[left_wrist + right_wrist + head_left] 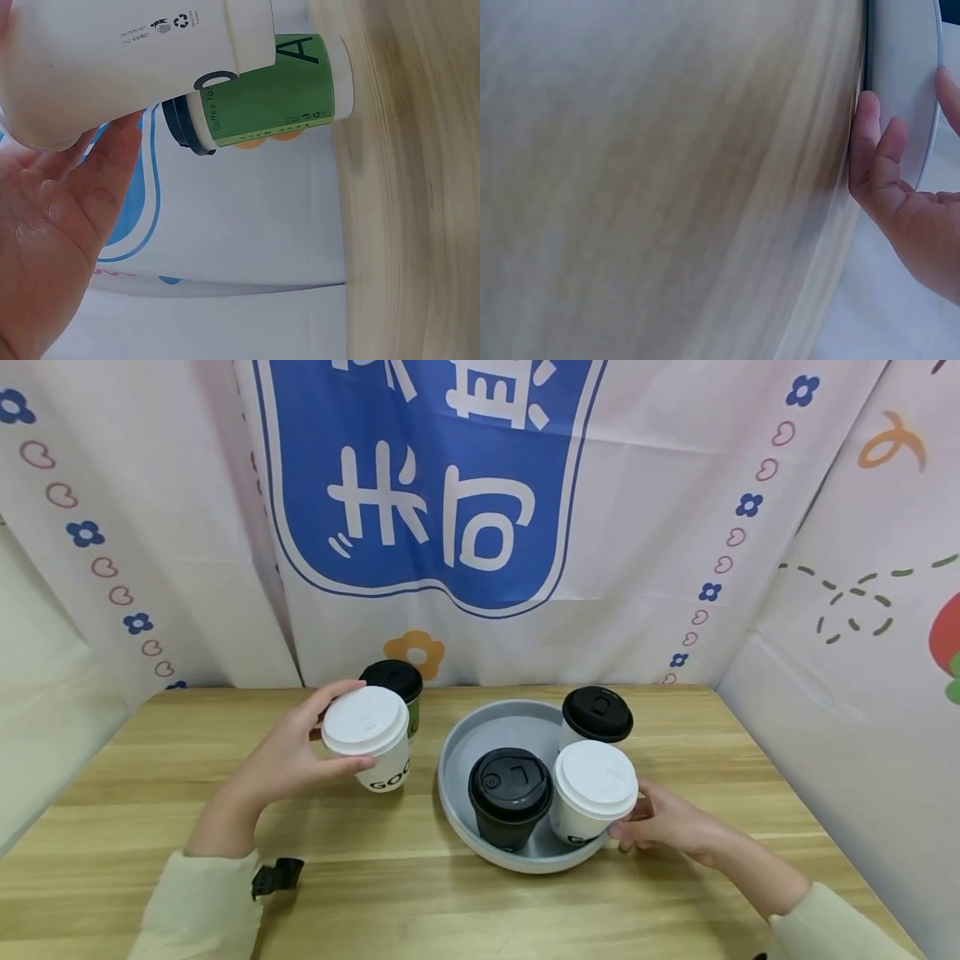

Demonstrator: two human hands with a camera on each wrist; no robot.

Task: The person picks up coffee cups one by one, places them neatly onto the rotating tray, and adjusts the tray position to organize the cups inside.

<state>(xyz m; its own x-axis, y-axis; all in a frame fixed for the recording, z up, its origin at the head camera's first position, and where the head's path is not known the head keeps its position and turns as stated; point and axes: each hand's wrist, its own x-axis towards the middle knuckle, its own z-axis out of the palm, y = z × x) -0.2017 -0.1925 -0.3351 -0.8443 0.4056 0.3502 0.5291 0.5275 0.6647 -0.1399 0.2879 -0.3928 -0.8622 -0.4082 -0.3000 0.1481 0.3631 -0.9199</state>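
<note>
My left hand point(296, 756) grips a white paper coffee cup point(369, 735) with a white lid by its lid end, thumb and fingers on opposite sides. In the left wrist view this cup point(150, 60) is raised above the table. Just behind it stands a green coffee cup point(270, 90) with a black lid. My right hand point(663, 822) holds the round grey tray point(468, 735) at its right edge. In the right wrist view, fingertips point(866, 105) lie along the tray's outer wall, the thumb near its rim.
On the tray stand a dark cup with a black lid point(510, 797), a white-lidded cup point(594, 789) and a black-lidded white cup point(597, 714) at the back right. The wooden table point(375, 902) ends at a printed cloth backdrop point(637, 527).
</note>
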